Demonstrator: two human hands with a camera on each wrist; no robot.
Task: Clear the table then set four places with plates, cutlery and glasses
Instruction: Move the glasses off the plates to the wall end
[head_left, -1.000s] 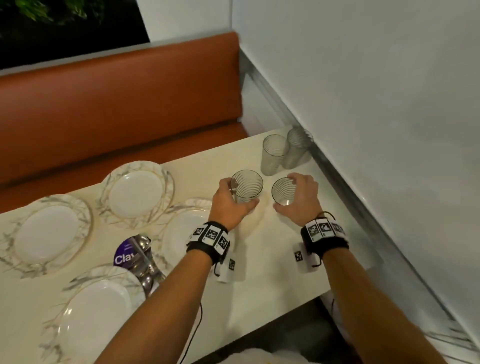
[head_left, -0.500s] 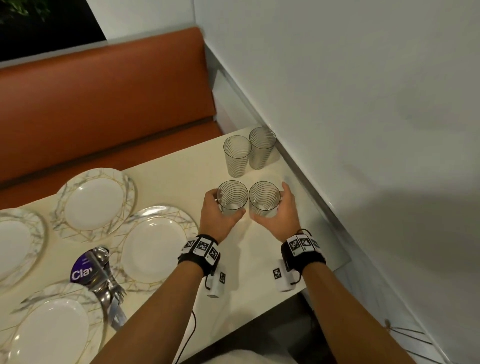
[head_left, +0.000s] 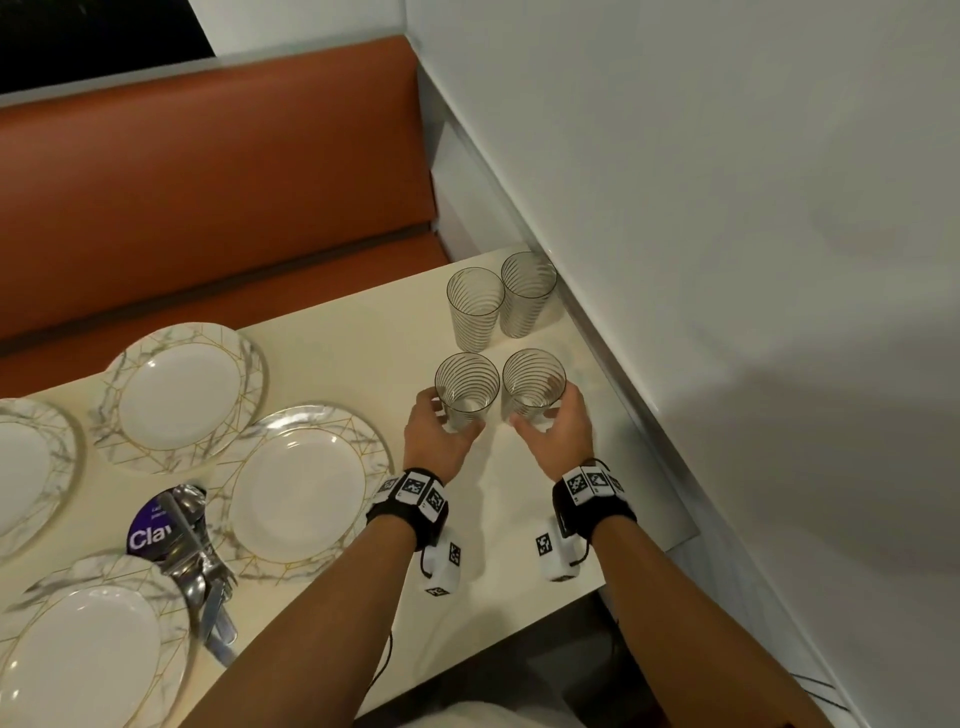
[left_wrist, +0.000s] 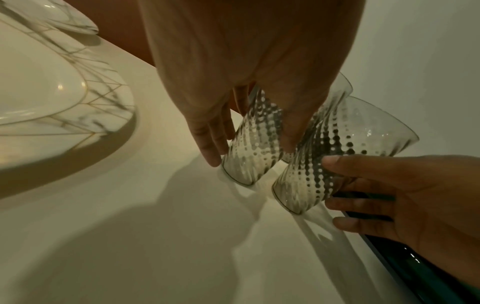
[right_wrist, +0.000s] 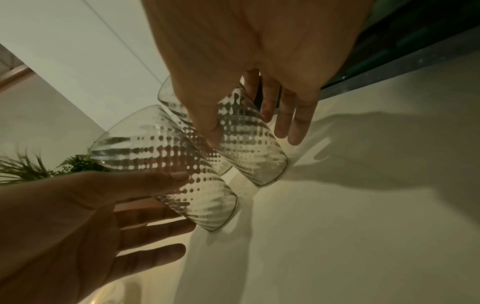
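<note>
Two clear striped glasses stand side by side on the cream table (head_left: 332, 343) near its right edge. My left hand (head_left: 454, 415) is round the left glass (head_left: 466, 387) and my right hand (head_left: 544, 408) round the right glass (head_left: 533, 379). In the wrist views each thumb (left_wrist: 291, 142) (right_wrist: 211, 133) rests on its glass and the fingers (left_wrist: 211, 152) (right_wrist: 291, 127) lie nearly straight beside it, loosely. Two more glasses (head_left: 475, 306) (head_left: 525, 293) stand just behind. Several marbled plates (head_left: 179, 395) (head_left: 298, 491) (head_left: 88, 660) lie to the left.
A bundle of cutlery (head_left: 200, 561) lies on a purple round label (head_left: 148, 527) between the plates. An orange bench (head_left: 208, 208) runs along the far side. A white wall (head_left: 727, 260) and a dark sill close off the right edge.
Both hands brought their glasses together and set them down in front of the other two. The fingers have loosened from a grip to lying nearly straight.
</note>
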